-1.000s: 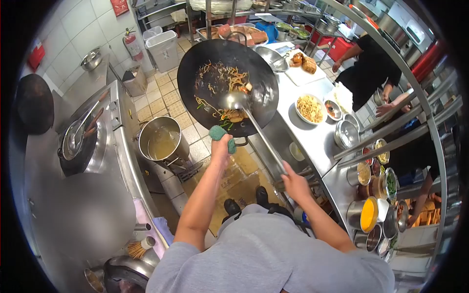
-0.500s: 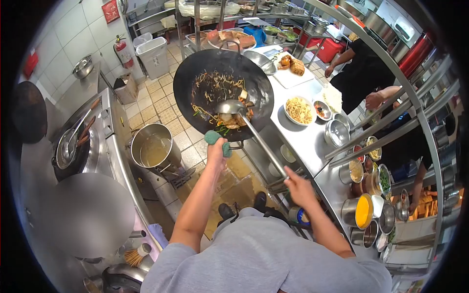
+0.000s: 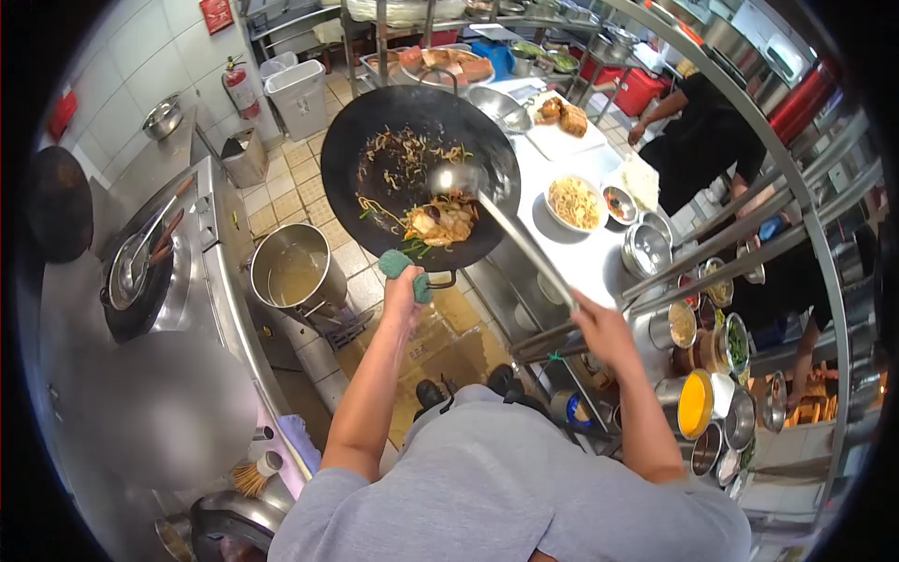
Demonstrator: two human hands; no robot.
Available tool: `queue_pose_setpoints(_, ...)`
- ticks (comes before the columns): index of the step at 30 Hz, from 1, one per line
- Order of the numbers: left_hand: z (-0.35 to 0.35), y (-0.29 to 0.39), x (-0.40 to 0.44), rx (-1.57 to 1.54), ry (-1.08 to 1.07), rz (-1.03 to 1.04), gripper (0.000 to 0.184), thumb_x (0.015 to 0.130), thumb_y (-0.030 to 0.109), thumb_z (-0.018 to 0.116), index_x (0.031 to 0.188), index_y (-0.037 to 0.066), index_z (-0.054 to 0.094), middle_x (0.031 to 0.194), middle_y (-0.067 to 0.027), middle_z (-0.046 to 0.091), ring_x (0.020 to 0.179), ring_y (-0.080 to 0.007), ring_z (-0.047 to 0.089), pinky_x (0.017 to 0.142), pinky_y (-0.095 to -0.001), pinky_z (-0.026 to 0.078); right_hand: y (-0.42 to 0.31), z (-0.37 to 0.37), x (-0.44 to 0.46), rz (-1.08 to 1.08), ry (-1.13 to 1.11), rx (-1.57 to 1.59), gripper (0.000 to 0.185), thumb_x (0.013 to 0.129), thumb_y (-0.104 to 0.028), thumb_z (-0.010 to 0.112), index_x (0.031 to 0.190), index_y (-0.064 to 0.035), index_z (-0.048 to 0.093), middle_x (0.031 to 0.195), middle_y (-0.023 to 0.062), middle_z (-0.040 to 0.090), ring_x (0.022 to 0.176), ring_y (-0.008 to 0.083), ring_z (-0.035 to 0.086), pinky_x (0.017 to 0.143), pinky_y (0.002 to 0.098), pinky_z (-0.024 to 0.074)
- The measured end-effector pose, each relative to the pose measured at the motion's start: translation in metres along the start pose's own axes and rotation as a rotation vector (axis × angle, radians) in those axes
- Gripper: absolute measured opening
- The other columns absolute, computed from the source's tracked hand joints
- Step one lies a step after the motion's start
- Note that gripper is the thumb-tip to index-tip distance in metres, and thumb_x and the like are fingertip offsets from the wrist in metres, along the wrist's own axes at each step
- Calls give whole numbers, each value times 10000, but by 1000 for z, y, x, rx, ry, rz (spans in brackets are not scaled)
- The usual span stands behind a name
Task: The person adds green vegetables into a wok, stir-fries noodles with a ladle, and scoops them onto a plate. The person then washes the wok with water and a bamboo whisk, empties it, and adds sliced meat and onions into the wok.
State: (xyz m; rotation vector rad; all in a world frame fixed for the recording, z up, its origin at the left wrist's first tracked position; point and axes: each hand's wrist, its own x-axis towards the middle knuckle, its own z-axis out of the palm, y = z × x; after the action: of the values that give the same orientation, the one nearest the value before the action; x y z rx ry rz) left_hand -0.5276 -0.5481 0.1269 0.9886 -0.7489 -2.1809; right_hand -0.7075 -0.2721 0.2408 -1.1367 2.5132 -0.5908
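Observation:
My left hand [image 3: 403,292] is closed round the near handle of a large black wok [image 3: 351,140], with a green cloth [image 3: 393,265] between palm and metal. The wok is held tilted above the floor, beside the counter. Noodle scraps cling to its inside, and a heap of meat and vegetables [image 3: 440,223] lies low near its front. My right hand [image 3: 604,328] grips the long handle of a steel ladle [image 3: 529,245]. Its blurred bowl is over the wok, just above the heap. A white bowl of noodles [image 3: 574,204] stands on the counter to the wok's right.
The steel counter [image 3: 552,253] carries a white board with roast meat [image 3: 562,117] and several metal bowls. A deep pot of liquid [image 3: 292,267] stands at left by the stove [image 3: 215,211]. Shelf rails [image 3: 721,267] cross at right, with co-workers in dark clothes behind.
The ladle's bowl has risen off the food, uncovering the heap. My right hand has moved up and to the right. The wok has shifted slightly left.

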Motion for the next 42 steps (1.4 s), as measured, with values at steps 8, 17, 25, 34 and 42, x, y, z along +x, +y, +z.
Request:
queue_pose_setpoints(8,22,-17,11,-78,-17,62,72,800,101,551,808,104,479,651,2,491,477,-117,463,410,-269,370,-1,117,-9,42,34,0,533,905,-248,509,1404,-209,325,822,257,626,777,458,596,698,519,460)
queue_pose_setpoints(17,-22,-7,15,-32,-90,-72,142,804,186,578,884,88,513,694,-25,521,554,-156,513,454,-304,389,-16,94,36,-291,-113,78,500,903,-263,515,1382,-256,374,781,222,618,731,424,591,658,492,456)
queue_pose_setpoints(25,-42,28,-11,2,-19,-132,149,793,177,593,881,90,511,725,-44,548,608,-168,543,516,-312,424,41,-77,113,-276,-42,-561,412,865,-243,571,1273,-287,534,938,123,667,820,293,631,749,391,488)
queue_pose_setpoints(34,3,38,20,0,-76,36,130,784,154,590,841,85,495,710,-34,517,561,-148,509,480,-303,399,58,37,53,-166,-109,-114,479,899,-296,528,1359,-344,404,977,167,643,878,349,609,784,406,479)
queue_pose_setpoints(42,53,7,31,-61,-102,21,112,788,137,566,845,90,482,687,-45,512,548,-171,498,471,-320,390,7,-22,103,21,26,-257,426,935,-336,450,1356,-329,383,906,209,645,866,398,611,764,467,473)
